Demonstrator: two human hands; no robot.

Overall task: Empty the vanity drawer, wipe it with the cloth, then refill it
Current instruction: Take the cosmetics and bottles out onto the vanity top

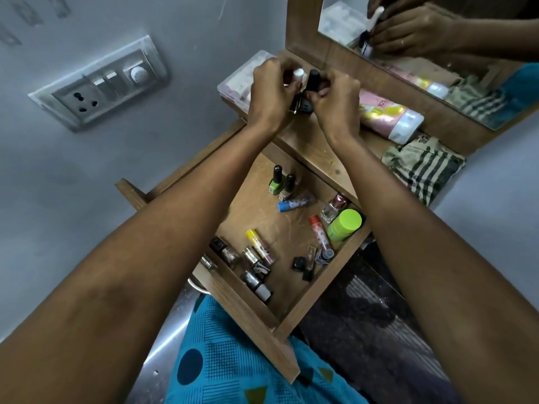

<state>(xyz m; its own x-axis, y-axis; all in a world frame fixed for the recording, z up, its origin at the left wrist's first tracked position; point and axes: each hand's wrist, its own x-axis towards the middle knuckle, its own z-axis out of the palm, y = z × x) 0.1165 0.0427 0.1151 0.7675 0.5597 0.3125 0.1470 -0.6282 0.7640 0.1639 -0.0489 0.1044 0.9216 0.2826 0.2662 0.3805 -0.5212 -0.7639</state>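
Pinching bottles: your left hand (272, 91) is holding a white-capped bottle (298, 73), your right hand (335, 104) a black-capped bottle (313, 78), over the left end of the vanity top (304, 138); the drawer (319, 287) is lying open below.

Dim, flat light, no hard shadows. Wide-angle warp: switch plate (99, 83) left of the drawer (256, 211) tilts. Left hand (271, 88), right hand (335, 97) & small bottles (313, 80) they grip, above drawer, slightly soft. Glare streak on metal (163, 345) below-left of it.
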